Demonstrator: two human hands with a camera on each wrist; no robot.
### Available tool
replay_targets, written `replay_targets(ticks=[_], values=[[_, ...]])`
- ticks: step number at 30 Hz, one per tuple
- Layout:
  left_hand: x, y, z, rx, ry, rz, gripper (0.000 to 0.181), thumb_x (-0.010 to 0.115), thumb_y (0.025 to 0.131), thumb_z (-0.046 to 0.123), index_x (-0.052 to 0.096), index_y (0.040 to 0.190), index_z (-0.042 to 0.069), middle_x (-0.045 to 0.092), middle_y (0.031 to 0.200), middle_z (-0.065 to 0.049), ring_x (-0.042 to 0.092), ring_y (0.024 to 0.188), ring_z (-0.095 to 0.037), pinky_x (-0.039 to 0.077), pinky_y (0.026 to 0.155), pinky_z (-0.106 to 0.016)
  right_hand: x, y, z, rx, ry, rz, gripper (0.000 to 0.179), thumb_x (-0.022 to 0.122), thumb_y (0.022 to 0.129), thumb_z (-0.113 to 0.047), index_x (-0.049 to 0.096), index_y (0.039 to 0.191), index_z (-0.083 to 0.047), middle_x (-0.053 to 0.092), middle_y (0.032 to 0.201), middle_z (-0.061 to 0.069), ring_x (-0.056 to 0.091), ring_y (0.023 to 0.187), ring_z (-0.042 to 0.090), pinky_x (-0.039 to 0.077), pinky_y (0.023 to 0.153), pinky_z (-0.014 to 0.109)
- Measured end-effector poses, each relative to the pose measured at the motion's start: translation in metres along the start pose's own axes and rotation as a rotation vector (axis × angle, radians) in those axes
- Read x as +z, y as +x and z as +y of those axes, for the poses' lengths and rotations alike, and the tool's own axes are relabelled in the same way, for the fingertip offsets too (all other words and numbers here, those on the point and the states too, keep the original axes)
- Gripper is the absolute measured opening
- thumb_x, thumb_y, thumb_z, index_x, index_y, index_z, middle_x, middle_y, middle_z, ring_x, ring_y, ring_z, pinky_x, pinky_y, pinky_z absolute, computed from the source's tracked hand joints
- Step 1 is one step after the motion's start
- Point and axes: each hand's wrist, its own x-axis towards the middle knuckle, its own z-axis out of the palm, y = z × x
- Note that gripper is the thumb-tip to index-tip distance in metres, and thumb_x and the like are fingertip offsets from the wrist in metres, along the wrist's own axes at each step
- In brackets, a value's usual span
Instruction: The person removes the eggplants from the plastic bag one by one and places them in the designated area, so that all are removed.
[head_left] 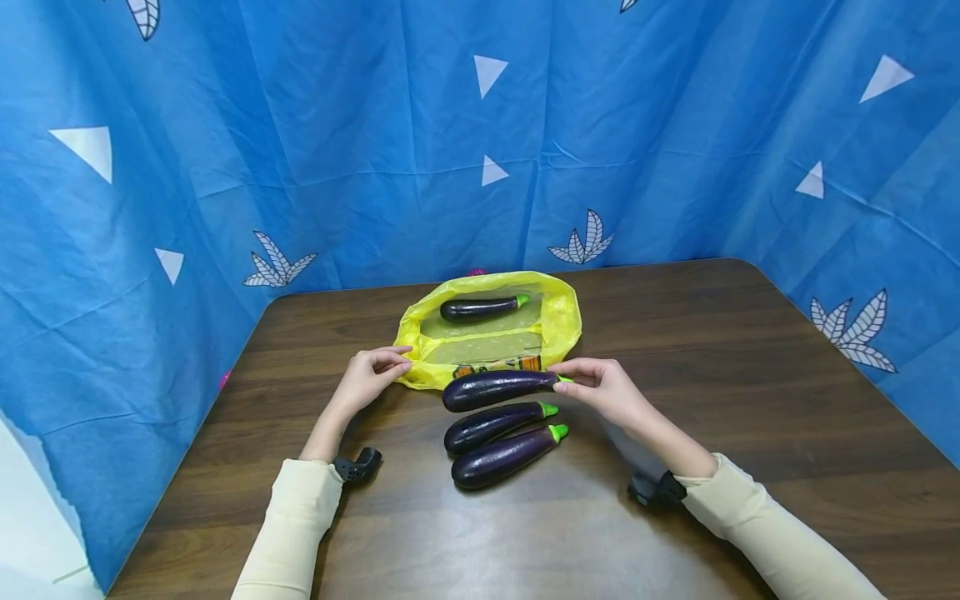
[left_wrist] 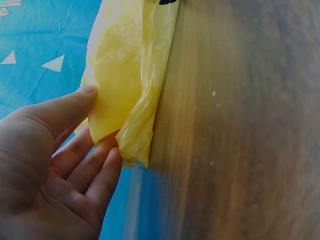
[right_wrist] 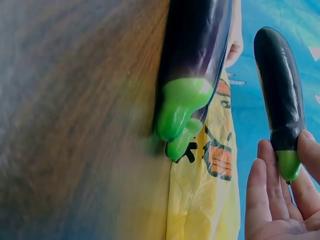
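Note:
A yellow plastic bag (head_left: 561, 321) lies with its mouth spread wide, and one eggplant (head_left: 480, 309) rests inside it. My left hand (head_left: 367, 379) pinches the left edge of the bag; in the left wrist view the thumb and fingers are on either side of the yellow film (left_wrist: 117, 75). Between thumb and fingers, my right hand (head_left: 611, 392) grips an eggplant (head_left: 495, 388) by its green stem end. That eggplant (right_wrist: 281, 80) is raised in the right wrist view, its dark body pointing away from the palm. Two more eggplants, a middle one (head_left: 491, 425) and a nearer one (head_left: 502, 458), lie side by side in front of the bag.
The brown wooden table (head_left: 750, 375) extends to both sides and toward me. Behind it hangs a blue curtain (head_left: 420, 108) with white triangles and leaves. Each wrist wears a black camera mount, the left one (head_left: 358, 467) close over the table.

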Motion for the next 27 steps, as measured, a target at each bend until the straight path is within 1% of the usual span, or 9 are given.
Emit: replay_targets(ticks=[5,8,11,14,17,20,24,27], values=[[0.000,0.000,-0.002,0.006,0.003,0.003,0.017,0.063,0.089,0.004,0.067,0.095,-0.011,0.058,0.117,-0.025,0.053,0.113,-0.037,0.046,0.087,-0.040,0.001,-0.006,0.000,-0.008,0.016,-0.053,0.031,0.068,0.088,-0.014,0.065,0.114,0.001,0.064,0.110,0.013,0.064,0.094,0.020,0.051,0.081,0.035],[0.000,0.001,-0.003,0.006,-0.002,-0.001,0.016,0.064,0.089,0.003,0.067,0.095,-0.012,0.058,0.117,-0.025,0.053,0.112,-0.037,0.047,0.086,-0.038,0.002,-0.009,0.001,-0.009,0.022,-0.089,0.031,0.067,0.088,-0.014,0.064,0.115,0.002,0.063,0.111,0.014,0.064,0.093,0.023,0.051,0.081,0.041],[0.000,0.002,-0.003,0.007,-0.001,-0.004,0.016,0.063,0.089,0.002,0.067,0.094,-0.012,0.058,0.118,-0.026,0.053,0.112,-0.036,0.048,0.086,-0.038,0.003,-0.013,0.002,-0.005,0.025,-0.109,0.031,0.067,0.088,-0.012,0.064,0.115,0.003,0.064,0.111,0.014,0.064,0.092,0.025,0.050,0.080,0.044],[0.000,0.002,-0.002,0.009,0.010,-0.007,0.016,0.063,0.089,0.002,0.067,0.094,-0.012,0.058,0.118,-0.025,0.054,0.111,-0.036,0.048,0.086,-0.039,0.003,-0.015,0.003,0.003,0.033,-0.123,0.031,0.066,0.089,-0.011,0.063,0.115,0.005,0.064,0.110,0.015,0.064,0.091,0.025,0.051,0.080,0.043],[-0.001,0.002,-0.002,0.006,0.018,-0.011,0.016,0.063,0.089,0.003,0.067,0.095,-0.012,0.058,0.118,-0.025,0.054,0.111,-0.035,0.048,0.086,-0.040,0.003,-0.017,0.004,0.016,0.031,-0.148,0.032,0.065,0.089,-0.010,0.062,0.115,0.007,0.063,0.111,0.016,0.064,0.091,0.021,0.051,0.080,0.038],[0.000,0.003,-0.004,0.020,0.023,-0.013,0.016,0.063,0.089,0.002,0.067,0.093,-0.012,0.057,0.118,-0.027,0.054,0.110,-0.037,0.049,0.084,-0.036,0.003,-0.020,0.005,0.026,0.023,-0.180,0.032,0.066,0.088,-0.009,0.062,0.114,0.008,0.064,0.108,0.018,0.065,0.089,0.022,0.052,0.079,0.036],[0.001,0.009,-0.024,0.027,0.023,-0.003,0.016,0.064,0.089,0.006,0.069,0.093,-0.008,0.058,0.118,-0.024,0.054,0.110,-0.036,0.050,0.082,-0.030,0.003,-0.023,0.006,0.044,0.017,-0.213,0.032,0.067,0.088,-0.010,0.062,0.114,0.008,0.065,0.103,0.017,0.065,0.089,0.029,0.052,0.078,0.037],[0.002,0.013,-0.040,0.010,0.018,0.008,0.017,0.067,0.088,0.012,0.071,0.093,-0.003,0.061,0.118,-0.018,0.054,0.112,-0.031,0.049,0.083,-0.028,0.003,-0.025,0.007,0.058,0.007,-0.228,0.033,0.067,0.088,-0.011,0.062,0.114,0.007,0.066,0.103,0.016,0.065,0.089,0.029,0.052,0.078,0.036]])
